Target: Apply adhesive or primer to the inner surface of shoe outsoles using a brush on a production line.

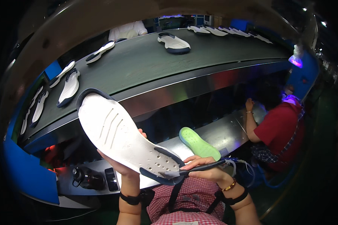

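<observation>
A white shoe sole (110, 129) with dark navy edging tilts up in front of me. My left hand (124, 167) is closed around it from beneath, so most of its fingers are hidden. The sole's near end has several small round holes. My right hand (210, 174) grips a slim black-handled tool (211, 165), whose flat greyish tip lies against that end. Whether the tip is a blade or bristles, I cannot make out. Just beyond my right hand, a light green sole (199, 143) rests on the metal shelf (231, 129).
A dark green conveyor belt (135, 65) crosses ahead, carrying several white-and-navy soles (174, 42). On the shelf at left stand a black bottle (88, 178) and a phone-like dark object (111, 179). A co-worker in red (278, 129) sits at right; another person (127, 30) is across the belt.
</observation>
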Available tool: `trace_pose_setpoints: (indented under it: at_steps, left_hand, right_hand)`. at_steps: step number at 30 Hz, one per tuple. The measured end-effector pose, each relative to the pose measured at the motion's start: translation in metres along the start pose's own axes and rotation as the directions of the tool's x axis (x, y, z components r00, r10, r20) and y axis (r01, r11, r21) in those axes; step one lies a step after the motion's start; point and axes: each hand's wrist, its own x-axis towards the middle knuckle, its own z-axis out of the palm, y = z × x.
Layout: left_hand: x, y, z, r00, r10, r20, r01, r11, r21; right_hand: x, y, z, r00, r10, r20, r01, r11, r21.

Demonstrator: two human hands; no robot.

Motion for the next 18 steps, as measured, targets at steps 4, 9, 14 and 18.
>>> trace_pose_setpoints:
  at_steps: [4, 9, 14, 18]
  left_hand:
    - [-0.002, -0.001, 0.006, 1.000, 0.013, -0.017, -0.011, 0.995, 0.099]
    - [-0.032, -0.034, 0.003, 0.974, -0.114, 0.196, 0.114, 0.993, 0.009]
    - [-0.036, -0.031, -0.049, 0.940, -0.301, 0.157, 0.286, 0.952, 0.113]
    - [-0.034, -0.028, -0.047, 0.894, -0.433, 0.114, 0.404, 0.890, 0.212]
  right_hand:
    - [-0.002, -0.013, 0.007, 0.998, -0.053, -0.035, 0.057, 0.993, 0.103]
    - [0.004, -0.003, 0.045, 0.980, 0.101, -0.173, 0.008, 0.842, 0.539]
    - [0.002, -0.044, 0.033, 0.987, 0.156, -0.031, -0.155, 0.987, 0.041]
    - [0.003, -0.047, 0.010, 0.954, 0.084, 0.289, -0.115, 0.989, 0.093]
